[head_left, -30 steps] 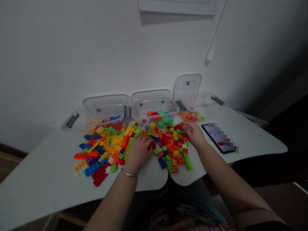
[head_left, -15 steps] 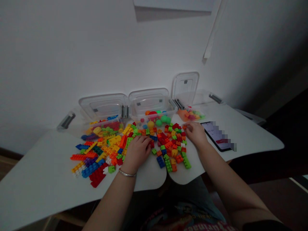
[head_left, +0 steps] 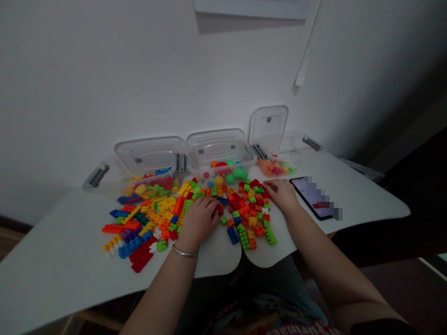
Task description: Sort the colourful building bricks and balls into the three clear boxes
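Shifting right hand [head_left: 281,195] — nearer toy bricks [head_left: 248,215]

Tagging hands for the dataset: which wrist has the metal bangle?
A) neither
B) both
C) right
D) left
D. The thin metal bangle sits on the wrist behind the left hand, while the wrist behind the right hand shows none.
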### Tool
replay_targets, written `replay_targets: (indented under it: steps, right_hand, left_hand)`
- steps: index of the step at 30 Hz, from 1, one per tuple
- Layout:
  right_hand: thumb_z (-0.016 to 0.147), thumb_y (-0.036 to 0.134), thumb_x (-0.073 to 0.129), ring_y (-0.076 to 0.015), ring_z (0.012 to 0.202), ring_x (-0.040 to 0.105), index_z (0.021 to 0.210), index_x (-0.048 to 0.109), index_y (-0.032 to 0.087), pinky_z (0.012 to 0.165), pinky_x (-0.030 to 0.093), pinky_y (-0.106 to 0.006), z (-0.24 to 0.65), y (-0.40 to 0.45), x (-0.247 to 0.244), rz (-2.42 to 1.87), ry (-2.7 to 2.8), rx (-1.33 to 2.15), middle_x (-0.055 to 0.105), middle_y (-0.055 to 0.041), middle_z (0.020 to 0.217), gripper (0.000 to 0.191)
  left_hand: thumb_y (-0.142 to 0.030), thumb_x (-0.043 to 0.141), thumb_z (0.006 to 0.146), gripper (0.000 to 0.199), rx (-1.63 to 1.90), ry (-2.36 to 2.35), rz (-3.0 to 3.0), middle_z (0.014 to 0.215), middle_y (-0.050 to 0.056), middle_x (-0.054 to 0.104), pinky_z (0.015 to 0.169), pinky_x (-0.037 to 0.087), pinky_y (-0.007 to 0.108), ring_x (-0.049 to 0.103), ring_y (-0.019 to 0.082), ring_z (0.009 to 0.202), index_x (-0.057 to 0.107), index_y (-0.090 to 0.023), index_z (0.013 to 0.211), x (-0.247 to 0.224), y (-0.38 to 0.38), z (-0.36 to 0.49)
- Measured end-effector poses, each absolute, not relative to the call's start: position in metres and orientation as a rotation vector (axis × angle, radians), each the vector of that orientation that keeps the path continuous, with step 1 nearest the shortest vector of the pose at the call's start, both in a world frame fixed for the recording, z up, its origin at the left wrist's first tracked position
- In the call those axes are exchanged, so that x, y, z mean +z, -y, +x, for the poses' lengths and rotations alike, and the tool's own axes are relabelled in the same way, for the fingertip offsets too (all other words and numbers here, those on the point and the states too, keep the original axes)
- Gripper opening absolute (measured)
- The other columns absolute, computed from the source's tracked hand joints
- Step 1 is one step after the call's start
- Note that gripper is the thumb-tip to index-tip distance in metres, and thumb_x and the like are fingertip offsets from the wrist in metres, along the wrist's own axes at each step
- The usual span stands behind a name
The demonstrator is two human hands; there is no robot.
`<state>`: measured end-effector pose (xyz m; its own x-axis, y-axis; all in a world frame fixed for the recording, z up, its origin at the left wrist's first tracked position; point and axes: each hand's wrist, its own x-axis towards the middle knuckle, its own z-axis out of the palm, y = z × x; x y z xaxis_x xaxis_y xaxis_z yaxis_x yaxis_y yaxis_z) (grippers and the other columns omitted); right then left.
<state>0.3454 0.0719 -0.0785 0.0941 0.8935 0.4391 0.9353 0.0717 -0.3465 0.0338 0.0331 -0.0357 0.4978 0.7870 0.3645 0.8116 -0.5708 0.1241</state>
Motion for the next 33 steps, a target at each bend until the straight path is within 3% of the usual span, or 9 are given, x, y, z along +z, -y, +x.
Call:
replay_targets:
  steps: [6, 13, 18, 21, 25, 33]
  right_hand:
    - [0.085, 0.042, 0.061, -0.0261, 0.092, 0.062, 0.095, 0.076, 0.023, 0.085, 0.042, -0.039, 0.346, -0.071, -0.078, -1.876, 1.750, -0.074, 0.075, -0.0059, 0.093, 0.026]
    - [0.078, 0.030, 0.065, -0.0254, 0.085, 0.062, 0.086, 0.069, 0.022, 0.080, 0.044, -0.039, 0.345, -0.071, -0.079, -1.824, 1.743, -0.055, 0.072, -0.0063, 0.085, 0.012]
    - [0.079, 0.032, 0.060, -0.0229, 0.083, 0.063, 0.096, 0.066, 0.019, 0.082, 0.048, -0.040, 0.347, -0.072, -0.076, -1.552, 1.541, -0.010, 0.071, -0.0087, 0.094, 0.022]
    - [0.081, 0.035, 0.058, -0.0201, 0.083, 0.063, 0.101, 0.064, 0.019, 0.077, 0.051, -0.037, 0.347, -0.071, -0.063, -1.388, 1.359, 0.024, 0.070, -0.0098, 0.104, 0.026]
    - [0.080, 0.037, 0.061, -0.0173, 0.081, 0.064, 0.102, 0.060, 0.022, 0.067, 0.053, -0.031, 0.352, -0.074, -0.036, -1.294, 1.224, 0.032, 0.069, -0.0067, 0.102, 0.026]
    - [0.080, 0.034, 0.061, -0.0177, 0.084, 0.066, 0.105, 0.055, 0.023, 0.081, 0.055, -0.038, 0.381, -0.112, 0.025, -1.230, 1.225, -0.173, 0.068, -0.0053, 0.101, 0.028]
  left_hand:
    - [-0.020, 0.053, 0.088, 0.025, -0.607, 1.418, -2.652, 0.110, 0.007, 0.069, 0.090, 0.051, 0.043, 0.059, 0.026, 0.101, 0.068, -0.020, 0.109, -0.037, -0.034, 0.034]
    - [-0.020, 0.053, 0.088, 0.025, -0.609, 1.409, -2.654, 0.109, 0.007, 0.069, 0.089, 0.051, 0.042, 0.059, 0.026, 0.100, 0.068, -0.020, 0.109, -0.036, -0.034, 0.034]
    - [-0.019, 0.054, 0.088, 0.025, -0.606, 1.413, -2.661, 0.109, 0.006, 0.069, 0.090, 0.051, 0.042, 0.059, 0.025, 0.101, 0.068, -0.020, 0.108, -0.036, -0.033, 0.033]
    - [-0.019, 0.054, 0.088, 0.025, -0.606, 1.414, -2.662, 0.109, 0.007, 0.069, 0.091, 0.051, 0.042, 0.059, 0.025, 0.101, 0.068, -0.020, 0.108, -0.036, -0.034, 0.033]
    - [-0.019, 0.054, 0.088, 0.024, -0.626, 1.401, -2.659, 0.108, 0.007, 0.070, 0.091, 0.051, 0.042, 0.059, 0.026, 0.101, 0.068, -0.020, 0.107, -0.037, -0.034, 0.033]
    - [-0.018, 0.055, 0.086, 0.025, -0.625, 1.415, -2.659, 0.109, 0.007, 0.070, 0.089, 0.051, 0.042, 0.060, 0.026, 0.102, 0.069, -0.020, 0.107, -0.036, -0.034, 0.034]
